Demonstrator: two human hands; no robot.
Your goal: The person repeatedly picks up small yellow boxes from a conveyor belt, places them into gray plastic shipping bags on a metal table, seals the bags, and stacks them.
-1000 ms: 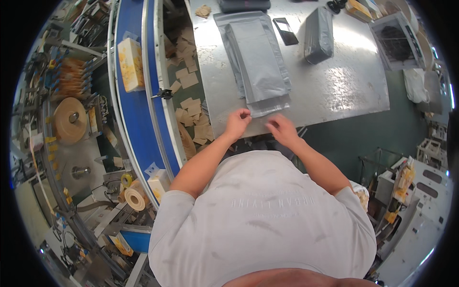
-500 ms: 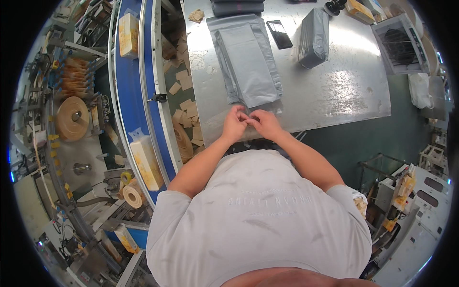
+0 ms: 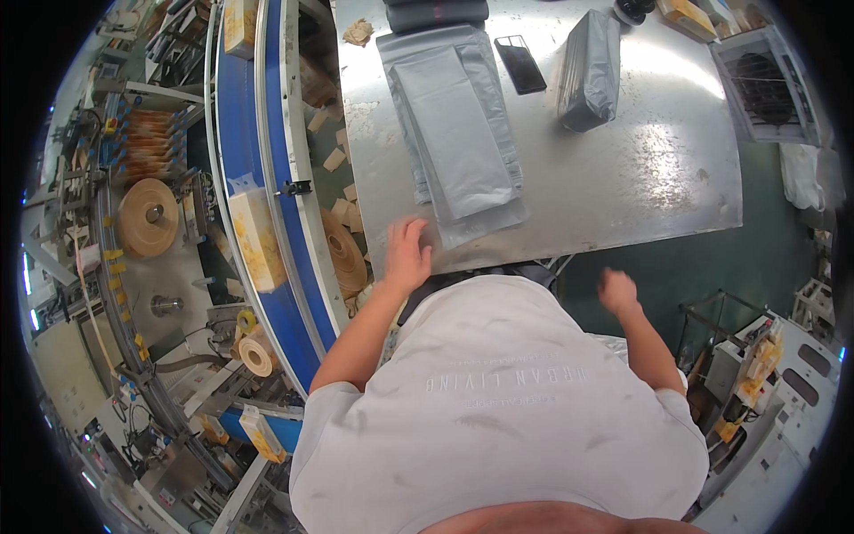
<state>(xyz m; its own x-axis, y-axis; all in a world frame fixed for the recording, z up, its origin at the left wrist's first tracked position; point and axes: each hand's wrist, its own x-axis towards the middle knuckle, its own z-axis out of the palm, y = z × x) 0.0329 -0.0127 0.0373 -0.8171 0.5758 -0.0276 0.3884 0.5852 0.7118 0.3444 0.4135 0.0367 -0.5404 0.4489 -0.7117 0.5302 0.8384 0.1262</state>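
Resting open fingers on the steel tabletop (image 3: 623,187), the left hand (image 3: 406,258) nears limp, slippery grey mailer bags (image 3: 458,133), likely best pinched at an edge, while the right hand (image 3: 617,291) hangs loosely curled, empty.

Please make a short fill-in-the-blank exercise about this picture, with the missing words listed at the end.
1. The left hand rests on the near edge of the metal ____.
2. The right hand hangs beyond the table edge and holds ____.
3. The stack of flat grey bags lies next to a black ____.
4. A yellow carton sits on the ____ conveyor belt.

Missing words: table; nothing; phone; blue
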